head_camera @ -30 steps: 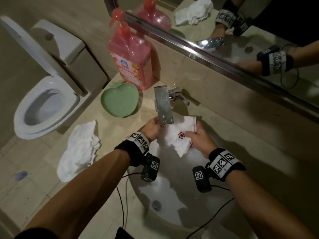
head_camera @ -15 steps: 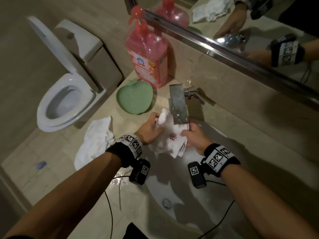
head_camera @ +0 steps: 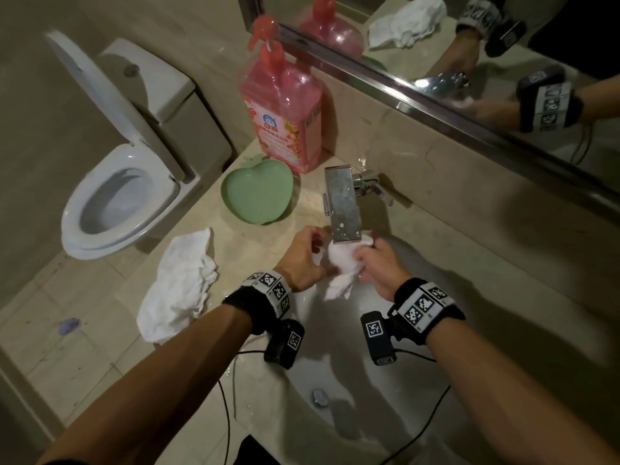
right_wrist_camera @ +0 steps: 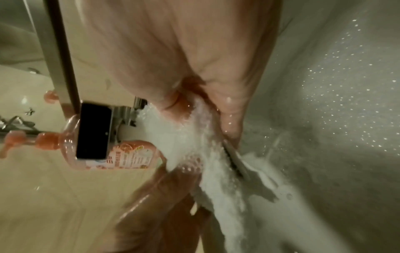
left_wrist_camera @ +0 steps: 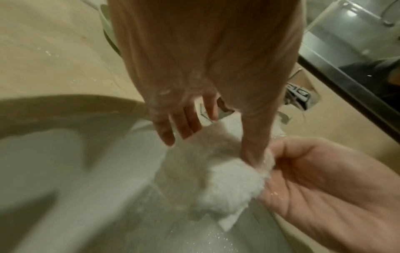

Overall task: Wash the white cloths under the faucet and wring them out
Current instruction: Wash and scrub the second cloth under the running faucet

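A wet white cloth (head_camera: 342,266) is bunched into a ball right under the flat metal faucet (head_camera: 342,203), above the white sink (head_camera: 339,374). My left hand (head_camera: 318,253) pinches its left side; in the left wrist view the thumb digs into the cloth (left_wrist_camera: 227,174) while the fingers (left_wrist_camera: 184,125) lie behind it. My right hand (head_camera: 364,260) grips the right side, thumb and fingers squeezed on the soaked cloth (right_wrist_camera: 194,147). A tail of cloth hangs down between my wrists. A second white cloth (head_camera: 181,283) lies crumpled on the counter to the left.
A pink pump bottle (head_camera: 281,119) and a green heart-shaped dish (head_camera: 258,193) stand on the beige counter left of the faucet. A mirror (head_camera: 469,62) runs along the back wall. An open toilet (head_camera: 117,196) is at far left. The drain (head_camera: 320,396) sits low in the basin.
The cloth, held spread with a red flower mark showing, is now squeezed into a ball. My hands have drawn closer together under the spout.
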Tool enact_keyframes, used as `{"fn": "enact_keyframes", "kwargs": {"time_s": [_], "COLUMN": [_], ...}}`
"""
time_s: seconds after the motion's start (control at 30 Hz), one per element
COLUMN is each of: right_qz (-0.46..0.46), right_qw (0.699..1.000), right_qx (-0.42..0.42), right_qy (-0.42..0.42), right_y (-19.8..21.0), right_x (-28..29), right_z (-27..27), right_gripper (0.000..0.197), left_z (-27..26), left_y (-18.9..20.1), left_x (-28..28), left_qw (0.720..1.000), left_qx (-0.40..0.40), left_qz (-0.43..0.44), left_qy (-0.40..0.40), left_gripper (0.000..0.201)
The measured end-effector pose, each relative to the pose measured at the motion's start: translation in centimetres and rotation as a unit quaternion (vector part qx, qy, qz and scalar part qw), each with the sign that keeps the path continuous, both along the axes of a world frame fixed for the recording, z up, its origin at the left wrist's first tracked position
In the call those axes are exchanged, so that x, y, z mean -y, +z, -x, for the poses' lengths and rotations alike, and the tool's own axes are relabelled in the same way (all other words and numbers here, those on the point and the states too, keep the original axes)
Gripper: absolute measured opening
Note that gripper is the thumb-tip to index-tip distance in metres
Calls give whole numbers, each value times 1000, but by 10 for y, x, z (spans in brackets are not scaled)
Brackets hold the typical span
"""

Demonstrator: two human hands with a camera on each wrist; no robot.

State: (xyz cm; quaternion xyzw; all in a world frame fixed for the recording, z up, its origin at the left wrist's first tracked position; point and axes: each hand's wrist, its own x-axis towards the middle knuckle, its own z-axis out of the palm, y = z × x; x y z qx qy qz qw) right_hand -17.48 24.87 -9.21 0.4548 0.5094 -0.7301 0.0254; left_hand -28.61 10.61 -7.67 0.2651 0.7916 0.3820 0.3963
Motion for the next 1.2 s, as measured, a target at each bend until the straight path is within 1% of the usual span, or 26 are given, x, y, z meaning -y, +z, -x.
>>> {"fn": "enact_keyframes", "kwargs": {"time_s": [0.07,0.1,0.13,0.2,0.3,0.33,0.37,0.4,0.43,0.47,0.5,0.53,0.6,0.63,0.67,0.73,0.77,0.8,0.83,0.9,0.93,0.97,1.03,1.07,1.13,1.2], "right_qz": [50,76,97,104,30,23,43,81,117,143,149,138,77,32,-15,-98,-144,-206,-279,-398,-424,-441,-472,-482,-481,-462], "right_qw": [997,993,989,987,996,996,994,990,984,979,977,975,968,960,952,942,932,909,865,760,735,726,714,711,707,718], "right_qx": [-47,-72,-93,-107,-74,-56,-38,-26,-15,-3,9,19,41,53,62,71,74,85,100,116,122,127,142,144,159,169], "right_qy": [-36,-51,-63,-55,30,67,95,116,132,143,155,171,234,273,300,314,323,353,404,500,514,511,497,492,494,492], "right_y": [2,3,4,5,8,10,11,12,14,16,18,20,24,24,22,14,12,10,9,8,6,6,7,7,7,9], "right_x": [-2,-3,-5,-9,-22,-28,-33,-38,-41,-43,-42,-40,-31,-25,-19,-9,-6,-5,-5,-4,-4,-5,-5,-5,-6,-7], "right_z": [-6,-8,-9,-11,-16,-18,-19,-21,-22,-20,-18,-14,-2,3,8,15,17,19,21,24,24,23,20,19,17,16], "right_gripper": [39,41,42,40,41,40,38,38,45,53,59,64,68,66,59,34,26,22,21,27,31,32,17,12,15,20], "left_z": [1,3,4,7,11,13,12,12,13,13,14,14,12,11,9,5,5,5,4,0,0,-1,-3,-4,-7,-8], "left_y": [1,0,0,2,3,1,4,5,8,8,7,8,10,12,14,19,18,19,19,14,9,5,-2,-6,-8,-12], "left_x": [-8,-14,-18,-26,-34,-33,-31,-30,-30,-29,-28,-27,-29,-30,-31,-36,-39,-43,-47,-52,-52,-52,-53,-54,-56,-59], "left_qw": [997,992,988,982,962,966,976,979,966,946,931,923,907,895,882,857,858,867,880,896,901,916,939,938,935,938], "left_qx": [78,119,141,128,62,49,32,-36,-131,-200,-240,-263,-305,-330,-348,-373,-366,-349,-320,-277,-257,-229,-197,-211,-219,-201], "left_qz": [13,12,16,60,162,159,142,130,138,151,164,168,157,155,156,177,186,197,213,231,238,231,209,197,183,177], "left_qy": [-15,-32,-60,-123,-211,-197,-163,-156,-175,-204,-222,-227,-244,-258,-276,-309,-308,-297,-280,-260,-258,-235,-187,-192,-211,-222], "left_gripper": [86,86,80,63,45,45,46,49,53,54,52,48,44,41,35,21,17,14,15,19,13,10,16,15,13,21]}}
